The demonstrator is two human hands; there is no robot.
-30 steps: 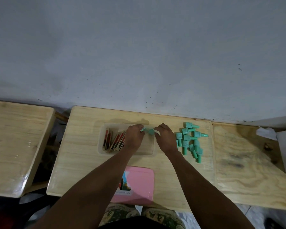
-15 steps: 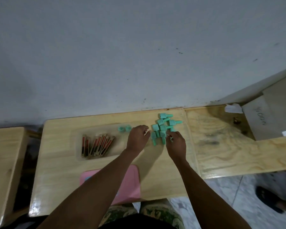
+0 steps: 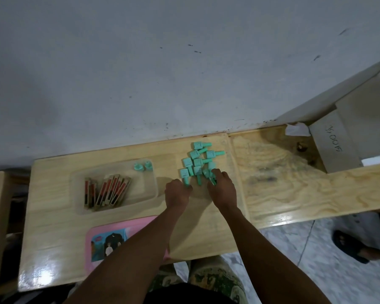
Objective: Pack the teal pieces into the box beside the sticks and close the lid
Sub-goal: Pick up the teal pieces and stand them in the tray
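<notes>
Head view shows the teal pieces (image 3: 198, 163) lying in a loose heap on the wooden table (image 3: 53, 227), to the right of the clear box (image 3: 149, 194) and near the wall. Two teal pieces (image 3: 142, 166) already sit inside the box at its far right corner, apart from the sticks (image 3: 106, 191), which lie fanned at the box's left end. The right hand (image 3: 222, 189) rests on the heap's near edge with fingers closed on one teal piece. The left hand (image 3: 178, 191) sits between the box and the heap, fingers curled at the nearest piece; whether it grips anything cannot be told. The pink lid (image 3: 101, 240) lies on the table on the near side of the box, partly under the left forearm. Judged state: packing has barely begun, and most pieces remain outside the box. Risks: pieces interlock in the heap, so lifting one may drag neighbours off the table's far or right edge. Pieces stacked high beside the sticks may prevent the lid from seating.
</notes>
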